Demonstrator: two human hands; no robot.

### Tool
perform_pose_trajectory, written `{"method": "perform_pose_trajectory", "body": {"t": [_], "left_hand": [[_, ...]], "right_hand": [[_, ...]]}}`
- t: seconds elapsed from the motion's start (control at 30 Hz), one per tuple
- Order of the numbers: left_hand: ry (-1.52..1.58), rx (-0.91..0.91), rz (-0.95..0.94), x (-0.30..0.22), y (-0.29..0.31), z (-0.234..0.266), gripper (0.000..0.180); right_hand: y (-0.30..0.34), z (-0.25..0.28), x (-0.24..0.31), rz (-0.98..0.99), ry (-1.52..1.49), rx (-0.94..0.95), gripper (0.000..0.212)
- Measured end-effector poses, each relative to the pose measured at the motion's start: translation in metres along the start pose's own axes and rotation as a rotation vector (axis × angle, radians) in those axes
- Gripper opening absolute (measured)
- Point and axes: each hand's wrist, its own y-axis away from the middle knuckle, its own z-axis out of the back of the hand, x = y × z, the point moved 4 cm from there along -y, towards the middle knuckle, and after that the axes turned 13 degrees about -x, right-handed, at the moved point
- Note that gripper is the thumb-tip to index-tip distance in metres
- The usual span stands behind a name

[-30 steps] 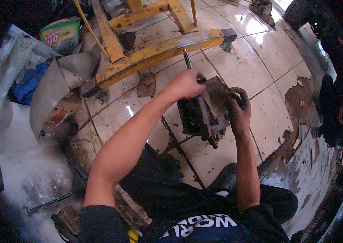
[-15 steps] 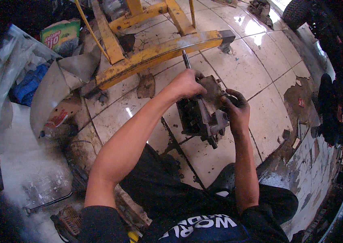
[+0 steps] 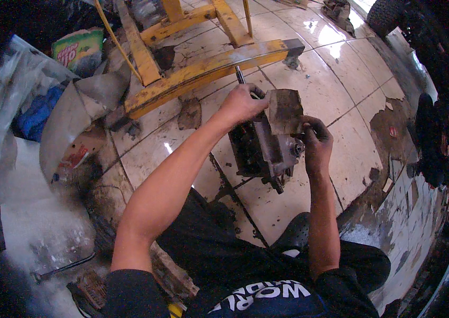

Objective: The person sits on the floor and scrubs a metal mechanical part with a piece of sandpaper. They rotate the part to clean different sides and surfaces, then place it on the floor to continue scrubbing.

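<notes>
A worn, stiff-looking brown sheet (image 3: 285,110), roughly square, is held up over a dark greasy metal gear housing (image 3: 267,151) on the tiled floor. My left hand (image 3: 244,104) is closed with its fingertips at the sheet's upper left edge. The sheet's lower right corner is pinched between the blackened fingers of my right hand (image 3: 317,142). Past my left hand a shiny metal shaft (image 3: 240,75) sticks out toward the yellow frame; its lower end is hidden by the hand. The sheet covers part of the housing's top.
A yellow steel frame (image 3: 203,74) stands across the floor just ahead. Left of me lie grey sheeting (image 3: 57,124), a blue cloth (image 3: 39,114), a green and yellow package (image 3: 78,50) and a long metal bar (image 3: 65,266). At right the floor tiles (image 3: 391,127) are broken.
The brown sheet has been raised and tilted so its broad face shows. My right hand has moved slightly right, and my left hand has shifted little.
</notes>
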Motion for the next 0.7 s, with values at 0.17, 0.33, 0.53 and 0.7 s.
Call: {"method": "perform_pose_trajectory", "body": {"t": [0.17,0.33,0.53,0.7], "left_hand": [[-0.04,-0.147,-0.272,-0.006,0.001,0.0,0.036],[-0.06,-0.25,-0.367,-0.019,0.004,-0.012,0.035],[-0.077,-0.263,-0.3,-0.016,-0.003,-0.025,0.037],[-0.134,-0.191,-0.216,-0.008,-0.012,-0.03,0.039]], "right_hand": [[0.003,-0.006,0.002,0.092,0.229,-0.01,0.03],[0.002,-0.021,0.017,0.613,0.629,0.041,0.04],[0.007,-0.036,0.035,0.841,0.922,0.114,0.058],[0.014,-0.04,0.02,0.643,0.585,0.245,0.078]]}}
